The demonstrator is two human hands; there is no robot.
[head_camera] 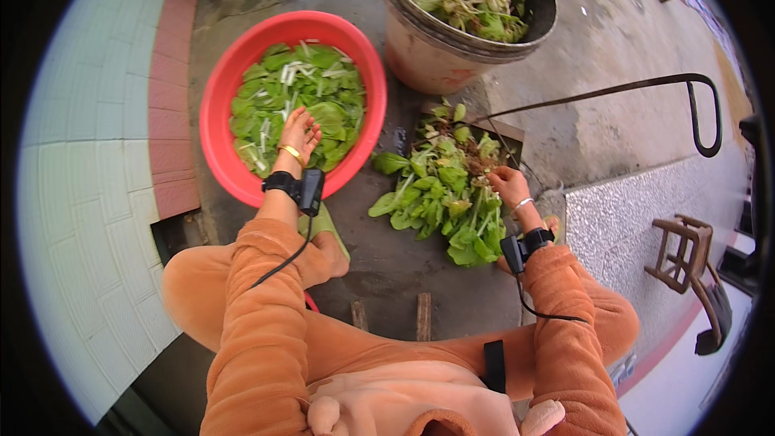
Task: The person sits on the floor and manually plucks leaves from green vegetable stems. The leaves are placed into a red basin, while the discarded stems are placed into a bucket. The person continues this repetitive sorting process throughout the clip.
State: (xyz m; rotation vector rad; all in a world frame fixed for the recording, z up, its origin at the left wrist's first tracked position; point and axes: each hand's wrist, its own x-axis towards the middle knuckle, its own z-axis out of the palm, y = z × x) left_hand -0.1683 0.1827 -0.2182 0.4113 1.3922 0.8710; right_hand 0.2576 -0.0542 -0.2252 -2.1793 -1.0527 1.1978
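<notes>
My left hand (301, 135) is over a red plastic basin (213, 118), with its fingers apart and nothing seen in them. Torn green leaves and short white stalk pieces (330, 118) fill much of the basin. To the right, a heap of leafy greens with roots (445, 178) lies on the ground, partly over a dustpan (507, 133). At the heap's right side, my right hand (510, 186) has its fingertips pinched on the root end of one leafy green (484, 209). Its fingers hide part of the stem.
A dirty plastic bucket (436, 60) holding discarded greens (475, 6) stands beyond the heap. The dustpan's long bent metal handle (593, 97) reaches out rightward. A tiled wall (103, 163) rises on the left. Farther right is a small wooden stool (681, 251).
</notes>
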